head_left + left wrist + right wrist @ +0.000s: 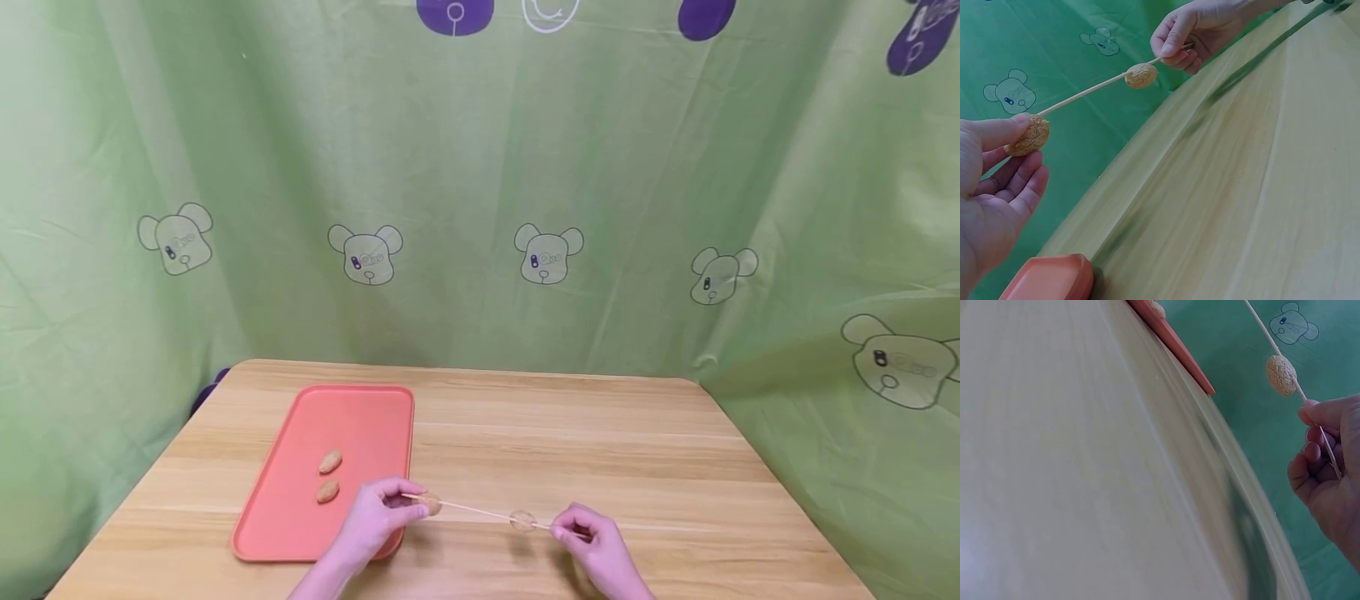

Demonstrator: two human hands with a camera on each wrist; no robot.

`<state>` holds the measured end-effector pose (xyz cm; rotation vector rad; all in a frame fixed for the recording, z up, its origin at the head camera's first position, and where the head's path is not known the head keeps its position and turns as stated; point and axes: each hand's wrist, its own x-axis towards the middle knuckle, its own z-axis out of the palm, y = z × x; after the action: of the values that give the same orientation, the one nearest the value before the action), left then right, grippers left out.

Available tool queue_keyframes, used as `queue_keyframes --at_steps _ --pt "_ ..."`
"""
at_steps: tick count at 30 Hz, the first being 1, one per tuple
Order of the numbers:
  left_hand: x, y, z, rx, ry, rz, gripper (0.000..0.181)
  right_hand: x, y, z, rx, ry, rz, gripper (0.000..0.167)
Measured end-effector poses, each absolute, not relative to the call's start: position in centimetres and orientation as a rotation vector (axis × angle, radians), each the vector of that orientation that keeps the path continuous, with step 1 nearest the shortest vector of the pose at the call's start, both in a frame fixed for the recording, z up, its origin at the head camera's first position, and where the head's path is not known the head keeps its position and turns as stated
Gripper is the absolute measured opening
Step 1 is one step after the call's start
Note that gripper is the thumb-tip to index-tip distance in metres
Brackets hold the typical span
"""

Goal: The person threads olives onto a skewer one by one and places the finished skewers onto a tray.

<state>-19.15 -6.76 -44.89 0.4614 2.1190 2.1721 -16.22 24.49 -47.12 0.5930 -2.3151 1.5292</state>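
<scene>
A thin wooden skewer (pixel 480 510) runs between the two hands, held above the table. My left hand (pixel 378 515) pinches a wrinkled brown oval ball (pixel 1030 136) between thumb and fingers, at the skewer's left end. The skewer's tip shows just left of that ball in the head view. A second such ball (pixel 1282 375) is threaded on the skewer, close to my right hand (pixel 596 546). Thumb and fingers of the right hand pinch the skewer near its other end, which reaches into the palm. Two more brown balls, an upper one (pixel 331 462) and a lower one (pixel 327 492), lie on the red tray (pixel 360 417).
The tray rests on the left side of a wooden table (pixel 562 433), partly behind the left hand. Green curtains with printed bear heads (pixel 450 167) hang behind and on both sides of the table.
</scene>
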Motion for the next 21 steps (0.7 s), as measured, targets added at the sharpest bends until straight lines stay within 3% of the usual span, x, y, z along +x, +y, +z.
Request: queue_keyframes --at_steps 8,21 --pt "-19.03 -6.34 -44.92 0.442 2.088 2.207 0.03 -16.01 24.07 -46.66 0.457 -2.372 1.565 0.006" --pt "-18.87 -5.98 -44.99 0.453 2.044 2.259 0.031 -15.97 23.53 -46.49 0.481 -2.365 1.59 0.005"
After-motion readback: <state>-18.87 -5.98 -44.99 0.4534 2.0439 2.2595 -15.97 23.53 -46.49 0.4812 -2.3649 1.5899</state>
